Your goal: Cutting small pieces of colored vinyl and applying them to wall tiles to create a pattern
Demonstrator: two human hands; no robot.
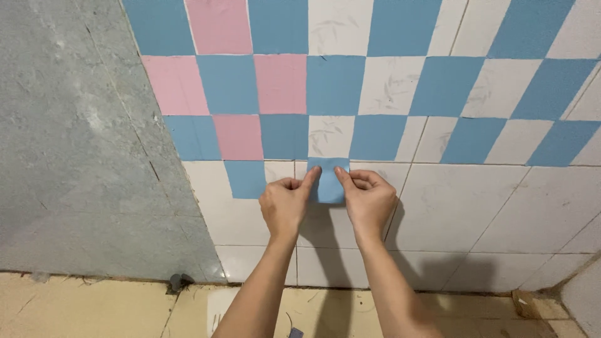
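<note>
Both hands — left hand (285, 203), right hand (369, 200) — pinch the blue square sticker (328, 181) against the tiled wall (476, 206). Pressed askew, it could well crease or miss the grout lines — uneven thumb pressure would do it.

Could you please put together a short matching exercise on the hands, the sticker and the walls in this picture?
Column one:
1. left hand
2. right hand
3. blue square sticker
4. grey wall

Column two:
a. bare and unpatterned, left of the tiles
b. pressing the sticker's right edge
c. pressing the sticker's left edge
d. held against a white tile, under the checkered rows

Pairs: 1-c, 2-b, 3-d, 4-a
</note>
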